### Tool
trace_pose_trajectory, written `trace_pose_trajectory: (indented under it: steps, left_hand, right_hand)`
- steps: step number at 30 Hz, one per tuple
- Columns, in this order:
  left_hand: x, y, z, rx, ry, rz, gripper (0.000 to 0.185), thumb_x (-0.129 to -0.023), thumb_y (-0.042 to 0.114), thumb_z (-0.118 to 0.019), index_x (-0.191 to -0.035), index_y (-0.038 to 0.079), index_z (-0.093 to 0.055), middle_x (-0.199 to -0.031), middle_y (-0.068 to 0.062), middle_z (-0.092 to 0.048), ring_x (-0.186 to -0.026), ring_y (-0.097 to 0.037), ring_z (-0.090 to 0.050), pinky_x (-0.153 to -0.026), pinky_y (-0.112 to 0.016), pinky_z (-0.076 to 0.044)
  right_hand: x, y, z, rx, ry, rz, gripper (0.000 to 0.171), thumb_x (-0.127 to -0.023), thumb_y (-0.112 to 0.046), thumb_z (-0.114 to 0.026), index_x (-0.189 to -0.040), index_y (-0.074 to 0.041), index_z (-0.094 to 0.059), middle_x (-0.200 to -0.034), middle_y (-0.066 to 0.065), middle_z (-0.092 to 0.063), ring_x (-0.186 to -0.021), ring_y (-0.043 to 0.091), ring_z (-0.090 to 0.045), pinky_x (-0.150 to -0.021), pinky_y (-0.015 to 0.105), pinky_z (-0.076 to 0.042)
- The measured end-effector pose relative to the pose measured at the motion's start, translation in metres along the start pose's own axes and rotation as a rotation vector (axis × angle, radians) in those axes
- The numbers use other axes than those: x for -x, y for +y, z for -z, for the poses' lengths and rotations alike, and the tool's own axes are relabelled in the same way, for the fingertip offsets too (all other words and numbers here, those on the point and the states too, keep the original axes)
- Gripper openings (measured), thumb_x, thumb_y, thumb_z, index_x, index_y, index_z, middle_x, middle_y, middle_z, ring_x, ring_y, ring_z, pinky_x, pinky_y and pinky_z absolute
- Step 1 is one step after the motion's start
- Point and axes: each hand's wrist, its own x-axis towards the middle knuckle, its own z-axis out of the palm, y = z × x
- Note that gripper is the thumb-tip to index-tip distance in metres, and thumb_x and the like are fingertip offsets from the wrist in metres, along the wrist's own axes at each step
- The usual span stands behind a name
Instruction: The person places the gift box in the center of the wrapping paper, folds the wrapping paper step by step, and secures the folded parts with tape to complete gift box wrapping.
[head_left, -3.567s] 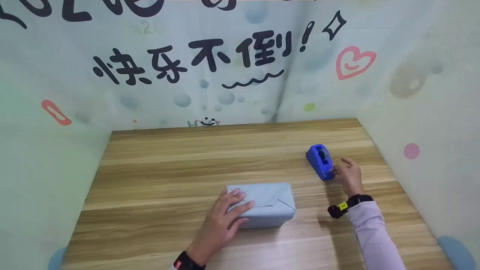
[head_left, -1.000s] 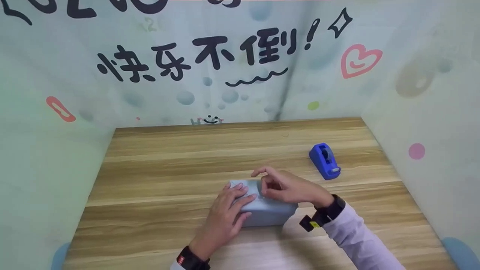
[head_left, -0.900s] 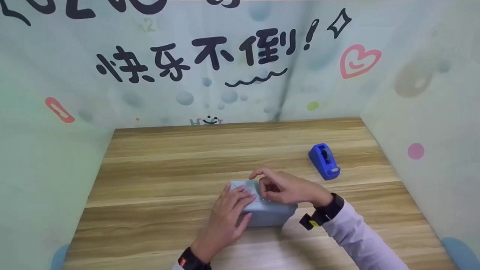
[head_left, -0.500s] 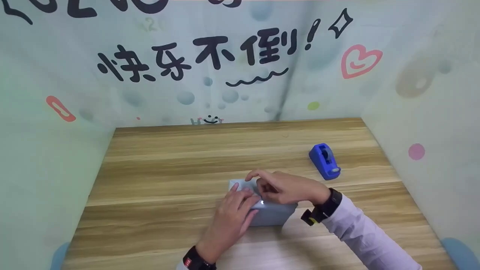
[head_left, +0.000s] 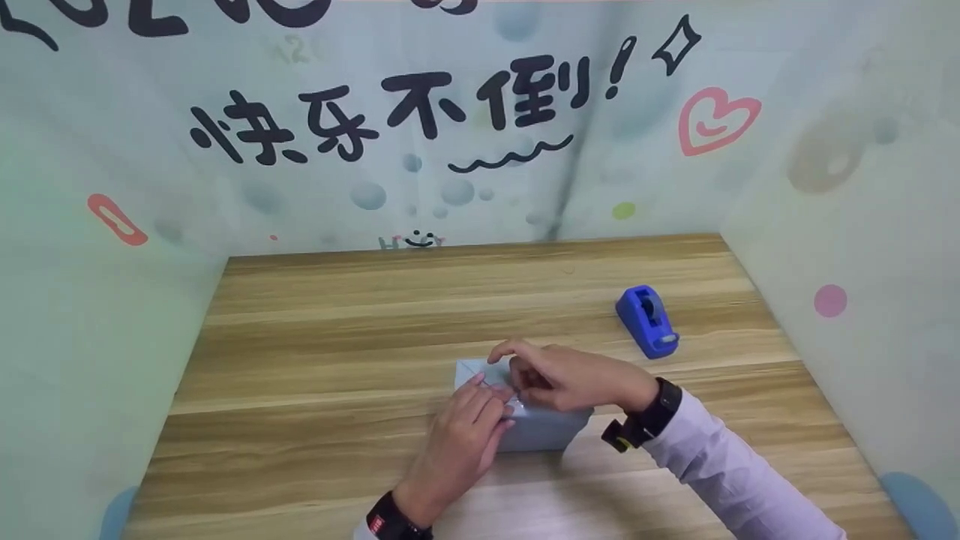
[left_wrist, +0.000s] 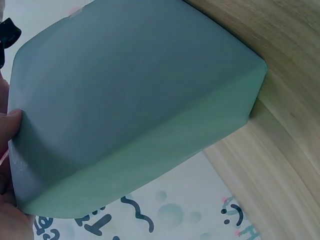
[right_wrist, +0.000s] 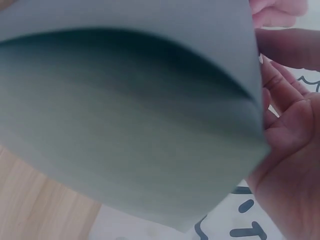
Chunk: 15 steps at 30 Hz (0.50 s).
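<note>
A box wrapped in pale blue paper [head_left: 544, 433] sits on the table, its top partly hidden by both hands. My left hand [head_left: 459, 442] lies on the box's left part, fingertips pressing the top and thumb at the front edge. Over the middle of the top, my right hand [head_left: 574, 379] bends thumb and finger together in a pinch. A shiny bit of clear tape [head_left: 517, 405] shows between the hands. In the left wrist view the wrapped box [left_wrist: 135, 80] fills the middle. The right wrist view shows a paper-covered end [right_wrist: 125, 130] with a curved fold edge.
A blue tape dispenser [head_left: 649, 322] stands behind and to the right of the box. The wood-grain table [head_left: 337, 322] is bounded by a printed cloth backdrop [head_left: 315, 202] at the back and pale walls on both sides.
My right hand has come from the tape dispenser to the top of the box. My left hand has shifted slightly right, its fingers drawn closer together. The dispenser stays in place.
</note>
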Motion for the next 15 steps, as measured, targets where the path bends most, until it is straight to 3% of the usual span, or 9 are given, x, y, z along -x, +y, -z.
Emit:
trace_pose_trajectory:
  steps: [6, 15]
  left_hand:
    - [0.0, -0.001, -0.001, 0.004, 0.019, -0.015, 0.016, -0.081, 0.015, -0.065, -0.096, 0.013, -0.063, -0.099, 0.0, -0.062, -0.096, -0.011, -0.057, -0.103, -0.034, -0.038]
    - [0.001, 0.001, 0.0, -0.009, 0.059, -0.046, 0.007, -0.082, 0.015, -0.064, -0.088, 0.014, -0.067, -0.094, 0.003, -0.064, -0.089, -0.012, -0.057, -0.099, -0.033, -0.042]
  right_hand:
    - [-0.001, -0.001, 0.0, 0.022, -0.01, -0.015, 0.05, -0.083, 0.0, -0.055, -0.126, -0.011, -0.032, -0.074, 0.001, -0.056, -0.062, 0.004, -0.046, -0.059, 0.016, -0.042]
    - [-0.004, -0.013, 0.0, 0.139, -0.017, -0.087, 0.048, -0.082, -0.002, -0.055, -0.124, -0.005, -0.033, -0.07, 0.0, -0.052, -0.059, 0.003, -0.044, -0.058, 0.015, -0.041]
